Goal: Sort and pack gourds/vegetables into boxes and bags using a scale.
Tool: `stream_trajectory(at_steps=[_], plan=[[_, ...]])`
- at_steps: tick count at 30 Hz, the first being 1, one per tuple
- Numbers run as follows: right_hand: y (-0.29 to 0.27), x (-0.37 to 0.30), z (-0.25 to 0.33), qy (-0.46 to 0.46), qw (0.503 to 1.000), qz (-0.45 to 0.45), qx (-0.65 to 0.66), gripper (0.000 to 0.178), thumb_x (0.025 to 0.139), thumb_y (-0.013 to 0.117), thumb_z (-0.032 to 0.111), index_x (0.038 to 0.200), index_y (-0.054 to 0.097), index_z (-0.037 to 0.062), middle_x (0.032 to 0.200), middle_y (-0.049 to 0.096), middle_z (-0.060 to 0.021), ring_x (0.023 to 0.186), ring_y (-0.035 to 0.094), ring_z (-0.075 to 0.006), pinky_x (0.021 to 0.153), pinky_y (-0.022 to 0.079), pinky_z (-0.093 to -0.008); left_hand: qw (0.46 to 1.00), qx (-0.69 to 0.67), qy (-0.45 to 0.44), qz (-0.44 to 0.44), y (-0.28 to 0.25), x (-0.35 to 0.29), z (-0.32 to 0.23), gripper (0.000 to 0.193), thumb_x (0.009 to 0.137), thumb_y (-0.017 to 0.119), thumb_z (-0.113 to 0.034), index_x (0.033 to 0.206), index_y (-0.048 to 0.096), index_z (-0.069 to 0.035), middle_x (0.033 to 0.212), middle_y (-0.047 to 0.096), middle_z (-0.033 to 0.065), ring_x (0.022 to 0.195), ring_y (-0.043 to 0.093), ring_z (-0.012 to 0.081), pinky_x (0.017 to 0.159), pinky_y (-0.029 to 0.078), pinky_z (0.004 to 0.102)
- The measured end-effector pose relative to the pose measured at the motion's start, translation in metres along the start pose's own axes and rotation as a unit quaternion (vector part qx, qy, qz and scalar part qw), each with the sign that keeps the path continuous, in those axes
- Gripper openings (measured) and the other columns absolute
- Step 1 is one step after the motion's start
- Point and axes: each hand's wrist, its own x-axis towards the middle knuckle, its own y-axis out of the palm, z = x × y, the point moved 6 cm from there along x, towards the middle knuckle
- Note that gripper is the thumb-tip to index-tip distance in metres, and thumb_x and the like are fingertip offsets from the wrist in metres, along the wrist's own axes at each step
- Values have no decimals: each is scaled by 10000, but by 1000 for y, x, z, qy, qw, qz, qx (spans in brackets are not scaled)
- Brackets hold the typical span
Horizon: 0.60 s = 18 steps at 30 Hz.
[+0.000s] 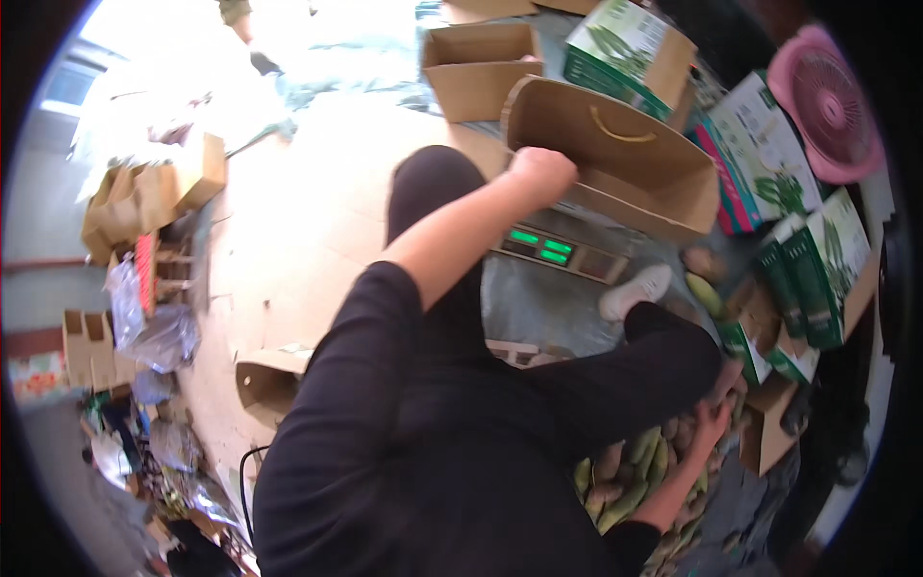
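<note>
The left hand (541, 173) is clenched on the near rim of an open brown paper bag (615, 159) with a yellow cord handle; the bag rests tilted on a scale (562, 252) whose display glows green; the right hand (713, 418) reaches down into a heap of green and yellowish mangoes (630, 476), fingers curled onto one, though I cannot tell whether it is gripped; the hands are well apart; green-and-white cartons (808, 260) stand beside the scale, a pink fan (829, 101) beyond them.
</note>
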Motion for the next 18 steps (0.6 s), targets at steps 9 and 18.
stream_trajectory(at_steps=[9, 18], plan=[[82, 56, 300, -276, 950, 145, 37, 586, 678, 735, 88, 1193, 472, -9, 1122, 542, -89, 1044, 521, -178, 892, 416, -300, 999, -5, 36, -35, -3, -8, -3, 240, 772, 526, -95, 957, 658, -170, 844, 652, 88, 852, 634, 288, 707, 515, 401], [255, 75, 318, -351, 819, 229, -393, 589, 544, 758, 333, 1055, 590, 93, 1060, 558, -93, 1022, 538, -292, 840, 456, -402, 999, 6, 51, -15, 0, -16, -5, 232, 766, 521, -69, 932, 660, -151, 857, 656, 91, 844, 634, 280, 711, 511, 383]])
